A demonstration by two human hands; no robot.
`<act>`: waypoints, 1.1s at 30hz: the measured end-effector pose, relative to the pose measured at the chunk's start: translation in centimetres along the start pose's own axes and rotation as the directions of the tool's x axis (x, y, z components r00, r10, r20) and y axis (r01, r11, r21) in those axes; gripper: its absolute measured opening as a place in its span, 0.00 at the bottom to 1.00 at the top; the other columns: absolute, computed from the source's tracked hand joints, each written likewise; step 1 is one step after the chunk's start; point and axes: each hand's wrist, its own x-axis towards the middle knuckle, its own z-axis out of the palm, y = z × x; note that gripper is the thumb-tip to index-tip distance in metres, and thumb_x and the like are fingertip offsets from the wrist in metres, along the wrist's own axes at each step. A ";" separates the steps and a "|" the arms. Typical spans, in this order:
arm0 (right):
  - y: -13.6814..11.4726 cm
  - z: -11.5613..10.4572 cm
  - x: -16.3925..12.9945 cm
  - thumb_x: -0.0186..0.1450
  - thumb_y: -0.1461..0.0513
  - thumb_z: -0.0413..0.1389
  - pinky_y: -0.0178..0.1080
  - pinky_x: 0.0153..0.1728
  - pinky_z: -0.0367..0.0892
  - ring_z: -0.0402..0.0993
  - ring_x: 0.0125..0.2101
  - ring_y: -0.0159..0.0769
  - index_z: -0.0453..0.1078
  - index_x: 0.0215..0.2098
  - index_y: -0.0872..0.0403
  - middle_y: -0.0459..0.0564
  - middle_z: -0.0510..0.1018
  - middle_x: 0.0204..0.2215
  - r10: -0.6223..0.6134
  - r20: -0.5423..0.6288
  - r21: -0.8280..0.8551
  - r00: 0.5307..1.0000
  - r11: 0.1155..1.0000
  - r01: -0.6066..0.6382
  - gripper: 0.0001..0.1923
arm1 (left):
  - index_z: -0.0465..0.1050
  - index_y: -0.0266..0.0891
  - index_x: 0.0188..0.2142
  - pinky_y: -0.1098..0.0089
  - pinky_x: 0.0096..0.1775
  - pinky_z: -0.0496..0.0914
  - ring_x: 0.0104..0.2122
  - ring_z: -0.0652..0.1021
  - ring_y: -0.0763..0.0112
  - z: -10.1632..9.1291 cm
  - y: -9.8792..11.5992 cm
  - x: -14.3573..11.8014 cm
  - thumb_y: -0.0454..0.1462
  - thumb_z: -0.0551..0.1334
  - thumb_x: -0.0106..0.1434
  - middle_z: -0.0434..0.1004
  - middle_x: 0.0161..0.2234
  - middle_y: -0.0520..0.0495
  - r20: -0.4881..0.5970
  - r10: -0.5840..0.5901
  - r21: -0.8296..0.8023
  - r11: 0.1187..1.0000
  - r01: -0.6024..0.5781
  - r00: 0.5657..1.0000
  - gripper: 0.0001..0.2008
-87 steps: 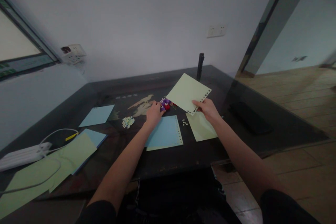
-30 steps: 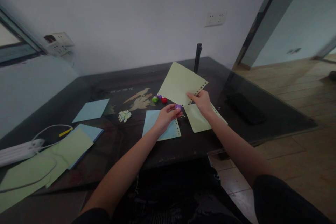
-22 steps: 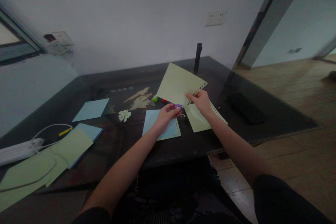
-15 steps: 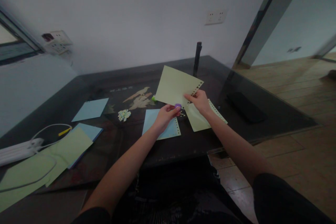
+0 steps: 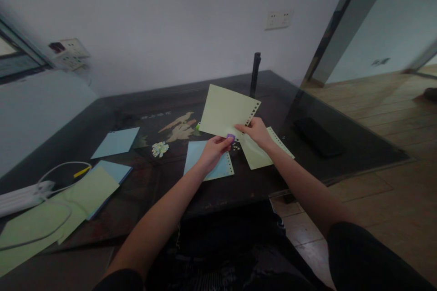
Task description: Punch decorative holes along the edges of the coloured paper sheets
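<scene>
My left hand (image 5: 215, 151) is closed round a small purple hole punch (image 5: 231, 137), at the lower edge of a pale yellow sheet (image 5: 227, 110). Between thumb and fingers my right hand (image 5: 256, 131) grips that sheet, tilted above the table. A row of holes runs along the sheet's right edge. Below my left hand lies a blue sheet (image 5: 194, 157) with holes down its right side. Under my right forearm rests another yellow sheet (image 5: 254, 157), also holed along one edge. Several tiny paper bits (image 5: 235, 147) are scattered between them.
A heap of punched paper bits (image 5: 160, 148) and a blue sheet (image 5: 116, 142) lie left. Further left are stacked papers (image 5: 99, 186), a white power strip (image 5: 25, 197) and its cable. A black upright object (image 5: 255, 72) stands behind; a dark flat object (image 5: 317, 137) lies right.
The view has shifted slightly. Both hands keep hold of the yellow sheet and the hole punch, with little other visible movement.
</scene>
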 end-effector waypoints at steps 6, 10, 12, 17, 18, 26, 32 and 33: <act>-0.1 0.1 -0.1 0.52 0.56 0.63 0.43 0.35 0.71 0.76 0.33 0.42 0.76 0.33 0.58 0.55 0.81 0.32 -0.014 0.043 0.033 0.999 0.999 0.013 0.14 | 0.72 0.33 0.26 0.72 0.31 0.63 0.23 0.68 0.79 0.0 -0.1 0.2 0.41 0.74 0.41 0.72 0.23 0.51 -0.003 0.007 0.008 1.000 -0.007 1.000 0.18; -0.4 0.1 -0.2 0.52 0.56 0.63 0.43 0.33 0.72 0.76 0.31 0.43 0.75 0.31 0.58 0.55 0.80 0.28 0.015 0.062 0.025 0.998 1.000 -0.017 0.13 | 0.72 0.33 0.25 0.71 0.31 0.62 0.23 0.68 0.79 0.1 0.0 0.1 0.41 0.75 0.41 0.71 0.22 0.53 -0.014 0.007 0.007 1.000 -0.006 1.000 0.17; -0.4 0.1 -0.2 0.52 0.56 0.63 0.43 0.32 0.71 0.76 0.30 0.43 0.75 0.30 0.58 0.54 0.80 0.27 0.020 0.076 0.017 0.997 1.000 -0.021 0.13 | 0.72 0.33 0.25 0.72 0.31 0.61 0.23 0.67 0.79 0.0 0.0 0.1 0.41 0.74 0.41 0.71 0.22 0.52 -0.006 0.007 0.012 1.000 -0.007 1.000 0.17; 0.1 0.1 -0.1 0.52 0.55 0.63 0.41 0.30 0.70 0.75 0.28 0.41 0.75 0.30 0.58 0.54 0.79 0.27 0.002 0.091 -0.013 0.996 1.000 -0.001 0.14 | 0.72 0.33 0.25 0.72 0.30 0.61 0.23 0.67 0.79 -0.1 -0.2 0.2 0.42 0.74 0.42 0.70 0.22 0.53 0.008 0.007 0.013 1.000 -0.007 1.000 0.17; 0.1 0.1 -0.1 0.52 0.55 0.63 0.40 0.29 0.70 0.74 0.27 0.40 0.75 0.29 0.58 0.54 0.79 0.26 0.001 0.089 -0.018 0.996 1.000 0.000 0.14 | 0.72 0.33 0.24 0.72 0.30 0.61 0.22 0.67 0.79 -0.1 -0.1 0.1 0.42 0.74 0.42 0.70 0.21 0.53 0.002 0.005 0.013 1.000 -0.005 1.000 0.17; -0.3 0.3 -0.2 0.52 0.53 0.62 0.39 0.26 0.67 0.72 0.23 0.36 0.73 0.25 0.58 0.52 0.77 0.22 0.016 0.056 -0.046 0.998 0.999 -0.013 0.14 | 0.71 0.32 0.25 0.72 0.31 0.62 0.23 0.68 0.79 0.2 0.0 -0.1 0.41 0.74 0.41 0.71 0.22 0.53 -0.006 0.007 -0.015 1.000 -0.007 1.000 0.18; -0.8 0.2 -0.4 0.51 0.53 0.63 0.36 0.24 0.67 0.70 0.21 0.34 0.72 0.24 0.58 0.50 0.76 0.19 -0.001 0.058 -0.049 0.998 0.999 0.004 0.14 | 0.70 0.33 0.24 0.72 0.31 0.64 0.23 0.69 0.79 0.2 -0.1 -0.1 0.41 0.75 0.40 0.71 0.22 0.53 -0.017 0.000 -0.003 1.000 0.000 1.000 0.19; -0.7 0.2 -0.4 0.51 0.53 0.63 0.36 0.24 0.67 0.70 0.21 0.34 0.72 0.24 0.58 0.50 0.76 0.19 -0.001 0.060 -0.052 0.998 0.999 0.004 0.15 | 0.70 0.33 0.24 0.72 0.31 0.64 0.23 0.69 0.79 0.2 -0.1 -0.1 0.41 0.75 0.41 0.71 0.21 0.53 -0.014 0.001 -0.003 1.000 -0.001 1.000 0.18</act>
